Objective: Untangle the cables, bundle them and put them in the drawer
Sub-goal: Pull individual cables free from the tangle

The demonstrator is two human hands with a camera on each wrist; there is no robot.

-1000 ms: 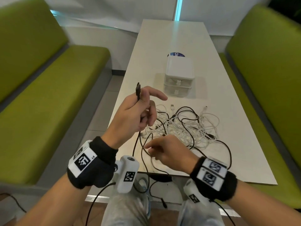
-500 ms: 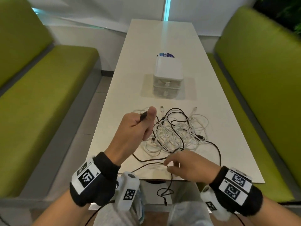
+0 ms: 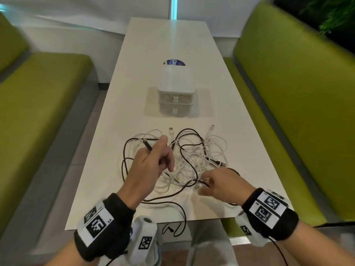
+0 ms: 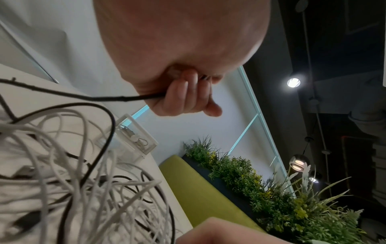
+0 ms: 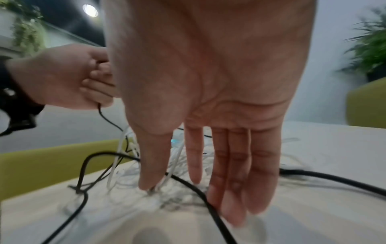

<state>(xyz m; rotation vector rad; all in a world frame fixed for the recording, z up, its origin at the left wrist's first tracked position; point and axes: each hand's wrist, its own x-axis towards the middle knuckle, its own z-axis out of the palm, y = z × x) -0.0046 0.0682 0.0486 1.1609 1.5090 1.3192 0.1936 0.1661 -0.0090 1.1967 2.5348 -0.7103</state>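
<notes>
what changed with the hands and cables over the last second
The left hand, gripping the black cable throughout, came down from raised to just above the tangle. The right hand opened, its fingers now spread over the white cables. The drawer unit stayed put and closed.

Left hand (image 3: 149, 166) pinching black cable (image 3: 124, 160), right hand (image 3: 221, 183) (fingers spread) on tangle (image 3: 194, 160)

Left hand (image 3: 151, 166) fisted, fingers (image 4: 183, 97) curled; right hand (image 3: 222, 184) flat, fingers (image 5: 234, 173) straight
</notes>
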